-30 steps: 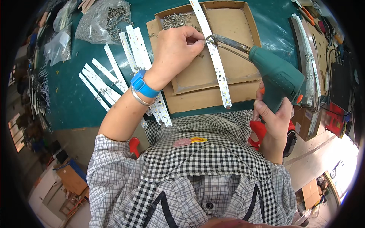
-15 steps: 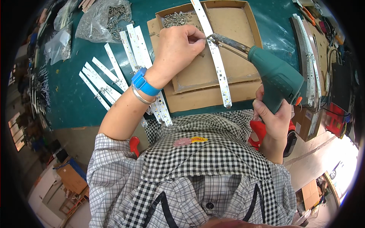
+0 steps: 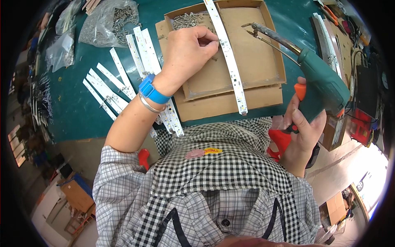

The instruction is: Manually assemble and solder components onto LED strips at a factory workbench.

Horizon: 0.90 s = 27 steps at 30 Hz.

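My left hand is in a pinch, its fingertips right beside a white LED strip near mid-length. Whatever is between those fingertips is too small or hidden to make out. That strip lies lengthwise across a shallow cardboard tray, its near end over the front flap. In my right hand is a green soldering gun with an orange trigger, gripped by the handle. Its dark, bent tip hangs over the tray, right of the strip and apart from it. Small metal parts are heaped in the tray's far left corner.
More LED strips lie fanned out left of the tray on the green tabletop. Beyond them is a clear plastic bag of metal parts. Long strips and tools line the right side. A red stool shows below the table edge.
The soldering gun has swung right and back, its tip lifting off the strip. My left hand stays pinched beside the strip; the whole view has shifted slightly.
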{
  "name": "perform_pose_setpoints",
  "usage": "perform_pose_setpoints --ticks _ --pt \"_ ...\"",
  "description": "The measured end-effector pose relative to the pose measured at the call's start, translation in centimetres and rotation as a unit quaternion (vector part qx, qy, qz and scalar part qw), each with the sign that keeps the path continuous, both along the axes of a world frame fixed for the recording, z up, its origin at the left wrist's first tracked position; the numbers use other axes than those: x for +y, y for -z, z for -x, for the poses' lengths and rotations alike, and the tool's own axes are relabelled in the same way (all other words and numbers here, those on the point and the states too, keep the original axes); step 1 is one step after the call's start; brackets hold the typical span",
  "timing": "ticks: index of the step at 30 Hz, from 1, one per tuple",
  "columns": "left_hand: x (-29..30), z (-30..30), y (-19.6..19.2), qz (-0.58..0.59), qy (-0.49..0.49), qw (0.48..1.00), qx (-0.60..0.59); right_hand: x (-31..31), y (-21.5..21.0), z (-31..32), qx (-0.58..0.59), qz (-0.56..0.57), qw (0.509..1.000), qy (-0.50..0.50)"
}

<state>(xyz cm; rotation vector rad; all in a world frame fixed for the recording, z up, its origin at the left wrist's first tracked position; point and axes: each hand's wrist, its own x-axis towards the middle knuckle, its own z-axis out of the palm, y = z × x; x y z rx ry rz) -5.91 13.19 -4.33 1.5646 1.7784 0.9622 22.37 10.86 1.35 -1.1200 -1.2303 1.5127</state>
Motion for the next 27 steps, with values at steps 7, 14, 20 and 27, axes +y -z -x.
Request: perform_pose_setpoints --ticks 7,14,20,27 --pt "0.0 0.0 0.2 -0.009 0.001 1.0 -0.014 -0.6 0.3 -0.2 -0.012 0.022 1.0 -0.009" --pt "0.0 0.1 0.2 -0.005 0.002 1.0 -0.018 -0.6 0.5 -0.1 -0.006 0.026 1.0 -0.013" --pt "-0.1 0.3 0.0 -0.002 0.004 0.999 -0.031 -0.5 0.4 -0.5 0.004 0.026 0.999 -0.025" --pt "-0.1 0.3 -0.4 0.028 0.003 0.998 -0.056 -0.7 1.1 -0.6 0.013 0.005 1.0 -0.025"
